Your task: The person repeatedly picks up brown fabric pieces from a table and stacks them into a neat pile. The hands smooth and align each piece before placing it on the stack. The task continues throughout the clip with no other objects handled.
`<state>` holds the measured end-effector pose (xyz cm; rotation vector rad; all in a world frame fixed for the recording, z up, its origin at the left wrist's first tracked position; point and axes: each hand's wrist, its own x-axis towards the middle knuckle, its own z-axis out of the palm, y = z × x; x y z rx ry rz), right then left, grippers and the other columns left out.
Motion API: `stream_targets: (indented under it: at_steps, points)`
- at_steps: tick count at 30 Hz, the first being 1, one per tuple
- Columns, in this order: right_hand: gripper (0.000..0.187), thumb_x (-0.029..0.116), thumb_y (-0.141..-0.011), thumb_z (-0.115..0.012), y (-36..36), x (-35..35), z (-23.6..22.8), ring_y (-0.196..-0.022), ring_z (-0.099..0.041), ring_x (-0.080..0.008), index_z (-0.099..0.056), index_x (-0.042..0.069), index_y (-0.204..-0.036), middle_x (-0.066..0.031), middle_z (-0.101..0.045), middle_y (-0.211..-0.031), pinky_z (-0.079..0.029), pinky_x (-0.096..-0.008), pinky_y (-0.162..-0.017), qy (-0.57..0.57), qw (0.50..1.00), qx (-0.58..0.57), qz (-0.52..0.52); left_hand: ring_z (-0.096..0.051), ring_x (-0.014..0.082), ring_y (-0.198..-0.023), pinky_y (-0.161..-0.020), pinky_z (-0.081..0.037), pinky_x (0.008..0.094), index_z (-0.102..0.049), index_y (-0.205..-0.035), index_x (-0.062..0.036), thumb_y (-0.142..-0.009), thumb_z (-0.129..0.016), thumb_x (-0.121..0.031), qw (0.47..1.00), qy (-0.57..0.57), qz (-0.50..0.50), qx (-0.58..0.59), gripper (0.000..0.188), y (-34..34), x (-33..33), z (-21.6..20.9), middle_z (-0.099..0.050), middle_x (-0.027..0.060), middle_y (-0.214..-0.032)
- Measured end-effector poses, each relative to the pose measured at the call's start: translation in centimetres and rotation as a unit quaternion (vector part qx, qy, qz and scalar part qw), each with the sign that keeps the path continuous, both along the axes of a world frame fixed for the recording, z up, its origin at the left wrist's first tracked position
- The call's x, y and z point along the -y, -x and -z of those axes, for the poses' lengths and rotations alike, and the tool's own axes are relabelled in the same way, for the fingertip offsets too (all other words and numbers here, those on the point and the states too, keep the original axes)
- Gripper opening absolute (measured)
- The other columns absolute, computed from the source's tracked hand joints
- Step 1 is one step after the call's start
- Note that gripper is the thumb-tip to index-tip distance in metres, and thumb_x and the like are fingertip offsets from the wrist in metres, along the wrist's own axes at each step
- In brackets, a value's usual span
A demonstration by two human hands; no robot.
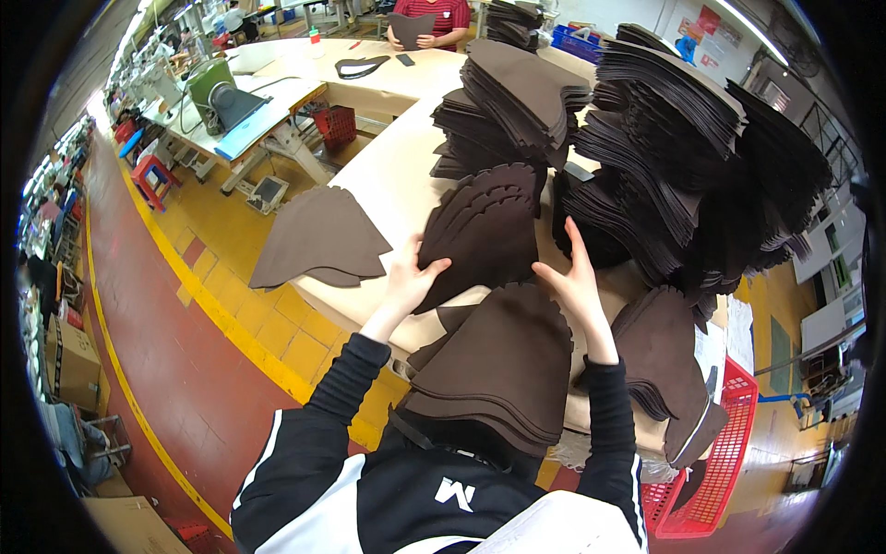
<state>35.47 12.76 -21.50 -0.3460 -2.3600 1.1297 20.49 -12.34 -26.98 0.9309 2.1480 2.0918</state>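
A: Head view, looking down at a beige worktable surface [388, 175] loaded with dark brown fan-shaped leather pieces. Left hand [409, 277] has its grip clamped on the lower left edge of a fanned bunch of scallop-edged brown cut pieces [484, 231], thumb on top. Right hand [574, 277] is up against the bunch's right edge, fingers straight and apart, not wrapped round anything.

B: Where's that bunch sitting exactly?

A: Near the surface's front edge, tilted up between both hands. Just below it lies a flat stack of the same brown pieces [503, 365], close to the person's chest. Behind, tall leaning piles of dark cut pieces [664, 157] fill the right side. One loose brown piece [318, 238] overhangs the left edge, and a red plastic basket [724, 452] stands lower right.
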Motion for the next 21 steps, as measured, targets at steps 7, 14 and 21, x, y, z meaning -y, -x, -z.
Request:
stream_targets:
  at_steps: [7,14,21]
  points:
    - [0.099,0.004,-0.076,-0.083,3.8,1.1,-1.5,-0.143,-0.038,-0.0219,-0.024,0.010,-0.156,-0.0136,-0.036,-0.156,-0.031,-0.0385,-0.118,0.087,0.988,-0.041,-0.117,-0.067,0.0171,-0.105,-0.094,-0.052,0.0309,-0.045,-0.143,-0.0015,-0.089,-0.074,-0.001,0.994,-0.018,0.107,-0.015,0.061,1.5,3.7,-4.7,-0.071,0.0125,-0.113]
    - [0.079,0.005,-0.077,-0.083,5.8,-1.7,5.7,-0.133,-0.049,-0.0222,-0.039,0.008,-0.142,-0.0116,-0.055,-0.136,-0.039,-0.0358,-0.110,0.018,0.990,-0.017,-0.137,-0.053,0.0200,-0.126,-0.104,-0.045,0.0330,-0.020,-0.161,-0.0137,-0.088,-0.062,0.011,0.971,0.143,0.171,-0.085,0.087,5.1,1.2,2.2,-0.057,0.0110,-0.138]
    - [0.024,0.000,-0.089,-0.071,5.9,-0.4,2.0,-0.098,-0.060,-0.0087,-0.062,0.003,-0.110,-0.0024,-0.068,-0.098,-0.047,-0.0251,-0.088,0.062,0.995,-0.030,-0.071,-0.057,0.0166,-0.113,-0.100,-0.045,0.0331,-0.045,-0.144,-0.0034,-0.099,-0.062,-0.016,0.995,0.028,0.081,0.055,0.050,5.9,-1.7,2.0,-0.063,0.0092,-0.125]
